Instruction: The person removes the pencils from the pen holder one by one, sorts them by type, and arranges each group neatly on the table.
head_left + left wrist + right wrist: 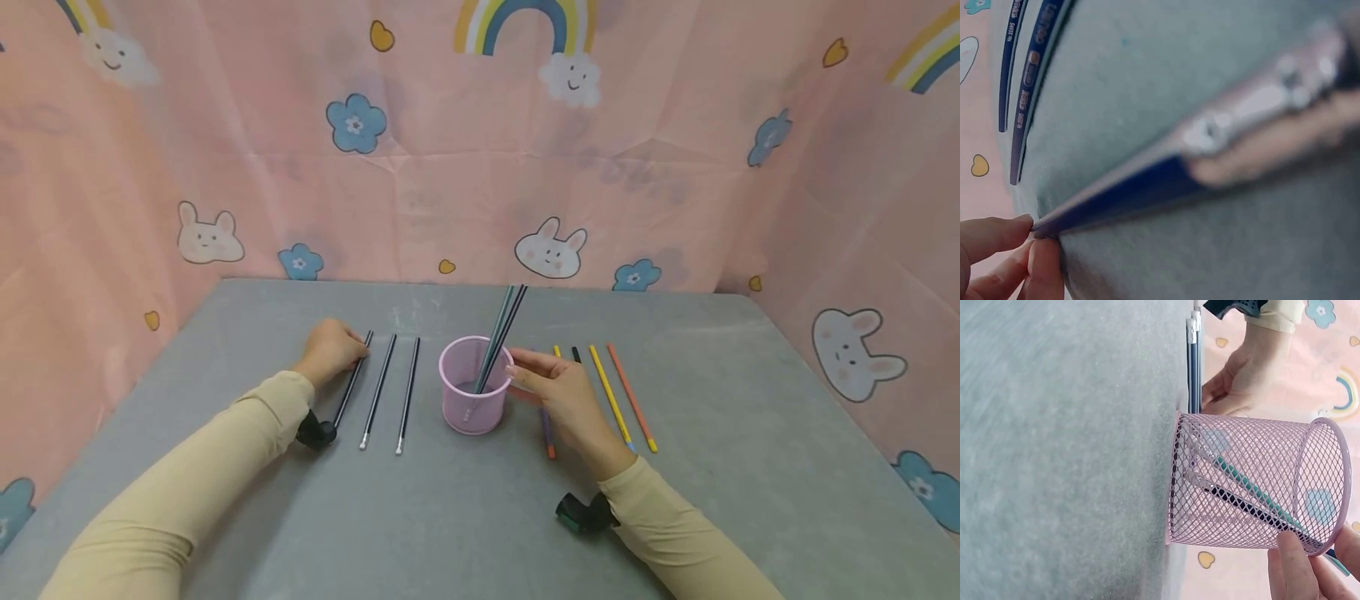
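Note:
My left hand [330, 350] pinches the far tip of a dark blue pencil [349, 387], the leftmost of three on the grey table. In the left wrist view this pencil [1129, 192] runs from the fingertips toward the camera, its metal-banded eraser end blurred and close. A pink mesh pencil cup [472, 410] stands upright in the middle. By its right rim my right hand [561, 392] holds it between thumb and fingers. Inside the cup lean a green pencil [1254, 487] and a dark pencil [1241, 504], eraser ends down.
Two more dark pencils [378, 392] [408, 396] lie between the left hand and the cup. Right of the cup lie several coloured pencils, among them a yellow one [609, 392] and an orange one [632, 396], some partly behind the right hand. A pink printed cloth [450, 192] borders the table.

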The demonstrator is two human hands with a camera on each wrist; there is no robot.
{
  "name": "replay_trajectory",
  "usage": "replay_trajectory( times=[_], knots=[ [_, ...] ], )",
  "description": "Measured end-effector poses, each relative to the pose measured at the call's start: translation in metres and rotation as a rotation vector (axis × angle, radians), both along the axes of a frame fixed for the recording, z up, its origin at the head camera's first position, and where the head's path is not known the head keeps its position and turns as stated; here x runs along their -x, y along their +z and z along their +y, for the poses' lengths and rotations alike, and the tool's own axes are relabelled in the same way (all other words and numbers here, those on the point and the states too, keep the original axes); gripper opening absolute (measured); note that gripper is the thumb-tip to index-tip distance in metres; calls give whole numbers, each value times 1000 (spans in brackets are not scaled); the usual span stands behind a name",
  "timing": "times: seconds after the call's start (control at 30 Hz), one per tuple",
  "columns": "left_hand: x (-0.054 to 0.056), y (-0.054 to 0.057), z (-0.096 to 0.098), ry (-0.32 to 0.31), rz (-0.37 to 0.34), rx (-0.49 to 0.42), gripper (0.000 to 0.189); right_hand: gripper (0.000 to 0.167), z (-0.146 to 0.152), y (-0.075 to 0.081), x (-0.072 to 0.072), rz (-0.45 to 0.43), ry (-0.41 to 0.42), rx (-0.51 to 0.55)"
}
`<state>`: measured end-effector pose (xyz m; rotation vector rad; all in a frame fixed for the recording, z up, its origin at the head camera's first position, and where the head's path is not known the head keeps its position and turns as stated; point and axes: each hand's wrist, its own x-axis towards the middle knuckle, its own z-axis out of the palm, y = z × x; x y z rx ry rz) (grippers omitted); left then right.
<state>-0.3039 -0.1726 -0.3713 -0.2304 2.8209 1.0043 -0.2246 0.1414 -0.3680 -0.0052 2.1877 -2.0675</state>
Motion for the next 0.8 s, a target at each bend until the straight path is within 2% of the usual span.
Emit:
replay_trajectory(
  times=[0.13,0.23,0.4,0.57,0.8],
  knots=[
    [-1,2,-1,-25,12,32,22,39,0,-1,0,-5,-3,1],
    [-3,5,0,-24,33,9,23,39,0,-1,-1,-5,-4,-2],
    [-9,15,8,1,69,-107,25,40,1,-2,-4,-6,6,-5],
    [-15,26,27,-2,115,-240,25,40,1,-4,-4,-5,14,2],
    [-23,37,54,-43,162,-292,22,40,1,-1,-1,-3,11,1]
  ],
)
